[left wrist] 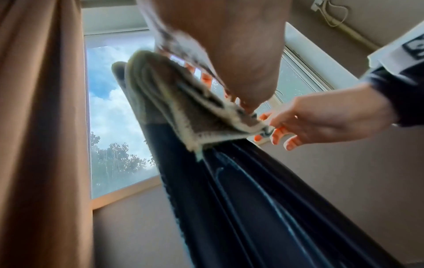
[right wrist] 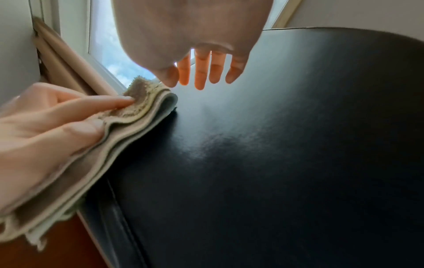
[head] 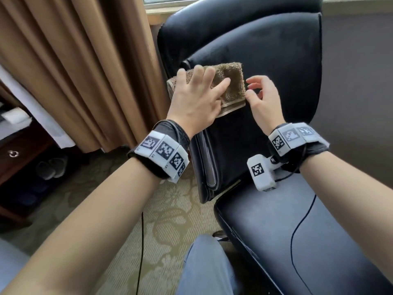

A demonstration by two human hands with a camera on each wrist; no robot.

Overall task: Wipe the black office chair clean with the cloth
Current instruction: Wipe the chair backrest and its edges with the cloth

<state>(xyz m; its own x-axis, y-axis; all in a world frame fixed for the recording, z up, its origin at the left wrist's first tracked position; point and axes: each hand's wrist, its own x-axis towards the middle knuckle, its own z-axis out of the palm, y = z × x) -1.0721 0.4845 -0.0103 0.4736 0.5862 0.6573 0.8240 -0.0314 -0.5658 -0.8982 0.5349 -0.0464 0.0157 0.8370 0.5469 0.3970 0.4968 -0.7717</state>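
Note:
The black office chair fills the right half of the head view, its backrest shiny. A folded brown cloth lies on the far end of the chair's left armrest. My left hand rests flat on the cloth with fingers spread, the index fingertip and thumb pressing on its top. My right hand hovers just right of the cloth's edge, fingers loose and holding nothing. Whether they touch the cloth's corner I cannot tell.
Brown curtains hang left of the chair, under a window. A dark wooden cabinet and slippers sit at the far left on patterned carpet. A black cable lies across the seat. My knee is below.

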